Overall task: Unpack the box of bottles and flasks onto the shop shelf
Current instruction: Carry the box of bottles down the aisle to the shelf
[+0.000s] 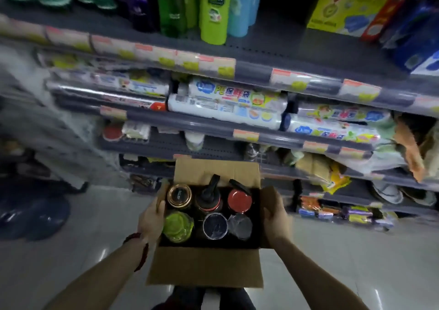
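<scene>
An open cardboard box [206, 267] is held in front of me above the floor, flaps spread. Inside stand several bottles and flasks seen from above: a gold-rimmed lid [179, 195], a black spout-top bottle [209, 197], a red lid [239, 200], a lime-green lid [177, 225], a dark blue lid [215, 225] and a clear-wrapped lid [240, 225]. My left hand [152, 219] grips the box's left wall, thumb over the rim. My right hand [276, 214] grips the right wall and side flap.
Grey shop shelves [251, 68] rise ahead, packed with tall bottles [212, 10] on top and rolls of plastic wrap [225, 101] below. A lower shelf [166, 144] behind the box has bare patches. Blue basins [33, 210] lie on the glossy floor at left.
</scene>
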The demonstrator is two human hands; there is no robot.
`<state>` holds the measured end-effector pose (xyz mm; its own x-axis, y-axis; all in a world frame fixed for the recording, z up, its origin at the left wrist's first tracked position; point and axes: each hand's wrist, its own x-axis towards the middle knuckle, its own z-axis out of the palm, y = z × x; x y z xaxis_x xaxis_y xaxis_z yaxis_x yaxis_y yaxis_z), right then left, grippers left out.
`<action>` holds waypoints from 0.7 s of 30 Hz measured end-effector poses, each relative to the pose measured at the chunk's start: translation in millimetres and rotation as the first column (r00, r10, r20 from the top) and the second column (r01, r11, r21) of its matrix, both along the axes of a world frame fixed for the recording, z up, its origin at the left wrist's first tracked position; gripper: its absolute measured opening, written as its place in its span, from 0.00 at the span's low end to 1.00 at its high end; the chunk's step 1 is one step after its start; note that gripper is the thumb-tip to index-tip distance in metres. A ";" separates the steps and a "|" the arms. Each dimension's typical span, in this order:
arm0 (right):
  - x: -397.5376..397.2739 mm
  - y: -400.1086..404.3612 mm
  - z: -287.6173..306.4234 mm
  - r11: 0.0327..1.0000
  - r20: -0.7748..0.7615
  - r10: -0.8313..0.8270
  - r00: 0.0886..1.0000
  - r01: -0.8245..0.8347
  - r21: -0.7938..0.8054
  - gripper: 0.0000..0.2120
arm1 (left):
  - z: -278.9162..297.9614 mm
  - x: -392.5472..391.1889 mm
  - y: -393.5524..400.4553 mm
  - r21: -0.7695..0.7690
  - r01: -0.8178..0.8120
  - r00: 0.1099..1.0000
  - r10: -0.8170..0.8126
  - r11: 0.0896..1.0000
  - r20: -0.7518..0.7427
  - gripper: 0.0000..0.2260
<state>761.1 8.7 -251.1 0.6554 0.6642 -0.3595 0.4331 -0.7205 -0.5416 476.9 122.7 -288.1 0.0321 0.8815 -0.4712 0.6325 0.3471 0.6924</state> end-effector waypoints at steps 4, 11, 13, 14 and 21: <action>-9.5 40.9 -2.4 0.959 0.040 0.283 0.958 -0.283 -0.023 0.31 | 9.5 -22.7 -34.5 0.043 -0.279 0.960 0.280 0.959 -0.008 0.20; -77.6 97.0 -6.6 0.770 0.034 0.638 0.770 -0.638 -0.003 0.31 | 12.6 -83.2 -100.0 0.060 -0.591 0.805 0.593 0.804 -0.008 0.18; -106.0 108.1 -9.7 0.697 0.044 0.717 0.696 -0.717 -0.015 0.32 | 7.8 -103.8 -118.9 0.056 -0.655 0.754 0.656 0.754 -0.016 0.19; -121.8 112.8 -10.4 0.660 0.046 0.751 0.658 -0.751 -0.027 0.32 | 6.1 -115.3 -127.3 0.060 -0.684 0.727 0.686 0.727 -0.021 0.20; -236.9 129.1 -26.7 0.514 0.020 0.858 0.513 -0.858 -0.025 0.31 | -2.2 -200.5 -166.9 0.041 -0.817 0.573 0.818 0.575 -0.047 0.19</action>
<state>524.1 137.8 -277.8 -0.2220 0.9050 -0.3629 0.8574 0.0039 -0.5147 276.3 -44.2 -290.3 -0.7307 0.5256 -0.4356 0.1207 0.7276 0.6753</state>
